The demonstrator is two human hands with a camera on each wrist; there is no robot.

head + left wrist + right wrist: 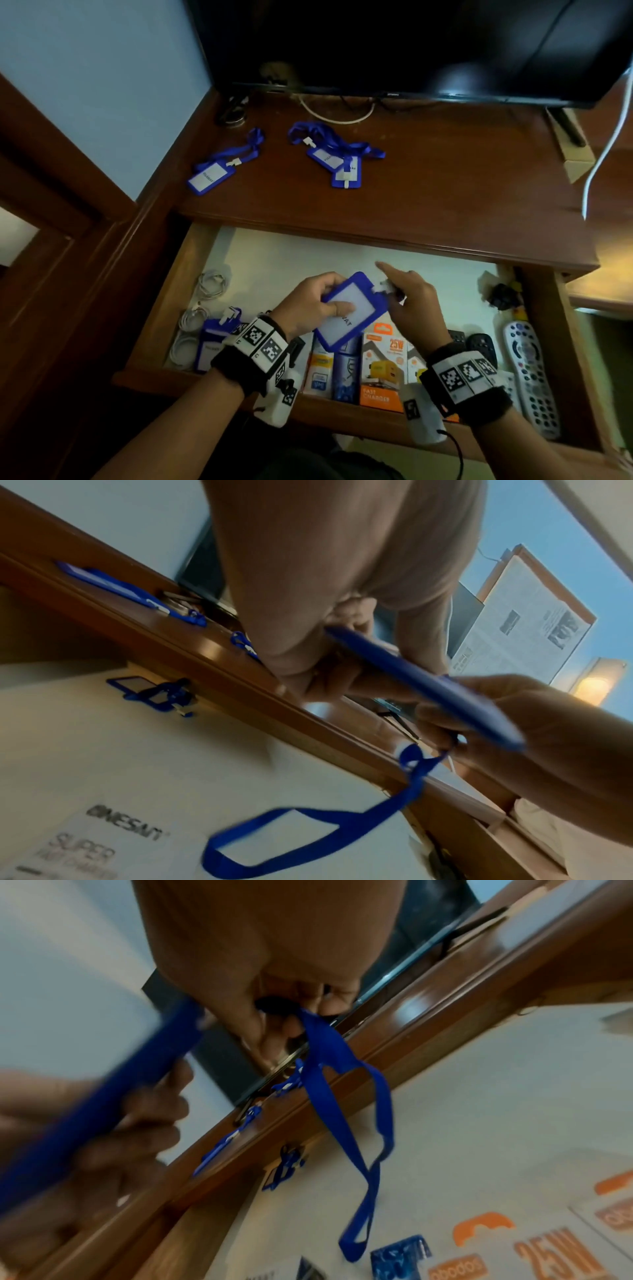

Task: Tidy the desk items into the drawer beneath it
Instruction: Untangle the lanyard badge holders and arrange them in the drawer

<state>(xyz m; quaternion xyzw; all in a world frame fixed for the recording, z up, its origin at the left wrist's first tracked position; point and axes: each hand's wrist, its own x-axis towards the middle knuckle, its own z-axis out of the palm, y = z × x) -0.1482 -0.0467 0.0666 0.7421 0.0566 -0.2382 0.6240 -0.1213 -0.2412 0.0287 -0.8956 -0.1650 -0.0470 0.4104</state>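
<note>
Over the open drawer (186, 274) I hold a blue badge holder (347, 310) with a white card in it. My left hand (310, 299) grips its left edge, thumb pressed on the card. My right hand (409, 303) pinches the white clip and the top of the lanyard, index finger stretched out. The blue lanyard (346, 1104) hangs in a loop below that hand, also seen as the lanyard (308, 821) in the left wrist view. On the desk (445, 178) lie one badge holder (210, 176) at the left and two overlapping badge holders (337, 162) mid-desk.
In the drawer lie white cables (205, 284) at the left, another badge holder (212, 342), charger boxes (382, 366) along the front, remotes (529, 370) and adapters (501, 294) at the right. A TV (394, 44) stands at the back of the desk; a white cable (606, 147) hangs at the right.
</note>
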